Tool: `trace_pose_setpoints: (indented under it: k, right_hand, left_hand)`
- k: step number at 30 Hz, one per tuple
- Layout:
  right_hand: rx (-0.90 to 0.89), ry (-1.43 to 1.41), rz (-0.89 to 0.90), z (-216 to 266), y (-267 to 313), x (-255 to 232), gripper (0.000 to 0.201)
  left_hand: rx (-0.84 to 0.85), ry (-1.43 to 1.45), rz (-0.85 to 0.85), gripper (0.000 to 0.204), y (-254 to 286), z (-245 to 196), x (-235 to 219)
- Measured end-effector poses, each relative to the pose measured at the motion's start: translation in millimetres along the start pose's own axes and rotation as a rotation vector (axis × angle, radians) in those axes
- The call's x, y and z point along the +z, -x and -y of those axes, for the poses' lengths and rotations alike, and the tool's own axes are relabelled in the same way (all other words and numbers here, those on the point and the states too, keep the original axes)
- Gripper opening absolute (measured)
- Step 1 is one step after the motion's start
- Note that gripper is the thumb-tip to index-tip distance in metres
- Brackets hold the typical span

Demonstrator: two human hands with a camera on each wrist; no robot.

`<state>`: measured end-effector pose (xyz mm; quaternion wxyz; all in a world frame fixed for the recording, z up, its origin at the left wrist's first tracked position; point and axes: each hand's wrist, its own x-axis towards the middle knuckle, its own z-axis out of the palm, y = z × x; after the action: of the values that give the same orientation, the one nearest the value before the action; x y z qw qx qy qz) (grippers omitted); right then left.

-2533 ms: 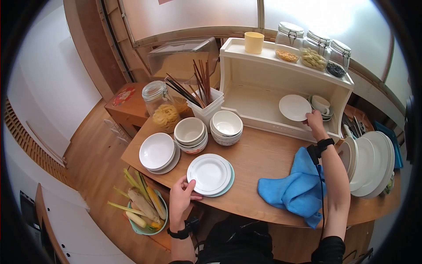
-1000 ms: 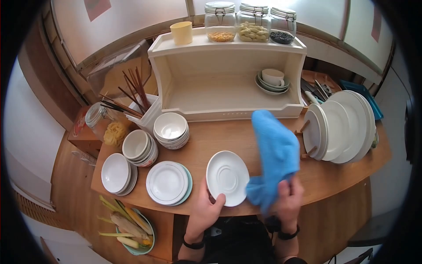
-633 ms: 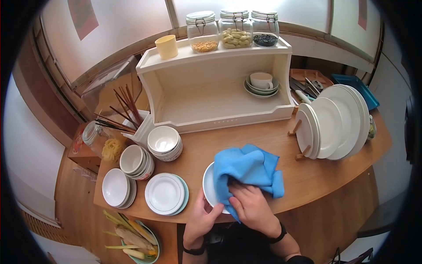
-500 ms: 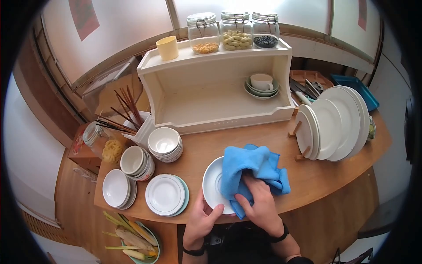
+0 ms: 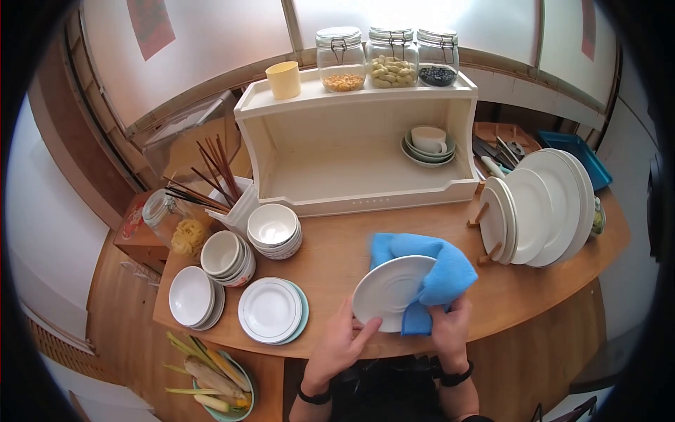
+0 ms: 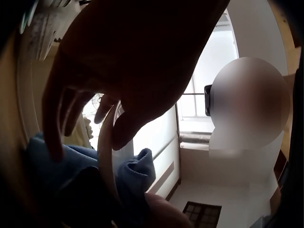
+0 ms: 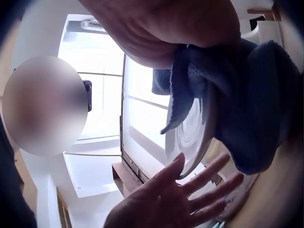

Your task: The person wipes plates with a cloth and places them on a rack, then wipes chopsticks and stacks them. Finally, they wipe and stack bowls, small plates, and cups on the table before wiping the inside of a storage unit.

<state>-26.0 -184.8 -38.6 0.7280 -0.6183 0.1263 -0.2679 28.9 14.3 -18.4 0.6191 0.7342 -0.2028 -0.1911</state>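
A white saucer [image 5: 383,292] is tilted up over the table's front edge, its inner face toward me. My left hand [image 5: 337,344] holds its lower left rim, thumb on the near face and fingers behind. In the right wrist view those fingers [image 7: 202,180] are spread beside the rim. My right hand [image 5: 450,327] grips a blue cloth [image 5: 453,271] wrapped over the saucer's right edge. Part of the cloth hangs in front and part bunches behind. The right fingers are mostly hidden by the cloth.
To the left stand stacked small plates [image 5: 268,309], white dishes [image 5: 191,295] and bowls [image 5: 274,225]. Large plates [image 5: 541,207] stand in a wooden rack at right. Behind is a cream shelf [image 5: 351,200] with a cup [image 5: 427,138] on bowls. A vegetable basin [image 5: 249,401] sits below left.
My right hand took the saucer off the shelf; the left hand now holds it. The right hand picked up the cloth, moved it over the saucer's face, then shifted to its right edge. The saucer tilted up.
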Motion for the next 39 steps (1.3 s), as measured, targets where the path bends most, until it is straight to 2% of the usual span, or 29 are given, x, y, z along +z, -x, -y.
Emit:
trace_pose_setpoints:
  k: [2,5,6,8,10,11,12,15,16,20,23,26,29,32,35,39]
  right_hand:
    - [-0.098,0.067,-0.14,-4,0,-2,0.028]
    - [-0.31,0.101,-0.196,-19,3,-11,0.04]
    - [-0.457,0.291,-0.242,-19,4,-12,0.033]
    - [-0.62,0.54,-0.248,-23,14,-13,0.035]
    - [-0.769,0.739,-0.256,-25,22,-17,0.037]
    - [-0.797,0.757,-0.217,-25,21,-17,0.038]
    - [-0.816,0.753,-0.176,-24,20,-17,0.039]
    - [-0.793,0.664,0.033,-21,14,-23,0.043]
    - [-0.765,0.619,0.118,-20,10,-25,0.044]
    - [-0.618,0.477,0.449,-13,3,-33,0.049]
    - [-0.555,0.441,0.581,-9,2,-26,0.052]
    - [-0.514,0.462,0.622,4,1,-11,0.054]
    - [-0.385,0.436,0.651,11,3,-3,0.059]
    - [-0.303,0.397,0.668,11,5,-2,0.061]
    - [-0.273,0.369,0.676,10,9,-2,0.063]
    - [-0.232,0.335,0.67,9,13,-4,0.066]
  left_hand:
    - [-0.075,-0.083,-0.069,0.053,3,-18,0]
    - [-0.076,0.206,0.087,0.075,9,-6,-8]
    - [-0.011,0.263,0.098,0.082,7,-9,-5]
    - [0.118,0.379,0.115,0.096,4,-15,2]
    - [0.038,0.646,0.132,0.093,5,-11,0]
    - [-0.003,0.778,0.143,0.092,5,-9,-2]
    - [0.03,1.001,0.166,0.085,3,-9,-4]
    - [-0.098,0.842,0.007,0.073,2,-25,-3]
    - [-0.147,0.912,-0.033,0.078,0,-28,-2]
    - [-0.118,0.902,-0.065,0.089,-1,-26,-5]
    - [-0.072,0.775,-0.115,0.08,0,-32,-4]
    - [-0.03,0.738,-0.021,0.064,0,-22,-8]
    - [0.016,0.568,-0.054,0.053,4,-16,-6]
    - [0.049,0.396,-0.07,0.053,10,-25,-5]
    - [0.018,0.417,-0.075,0.052,17,-22,5]
    - [0.072,0.047,-0.111,0.044,19,-15,14]
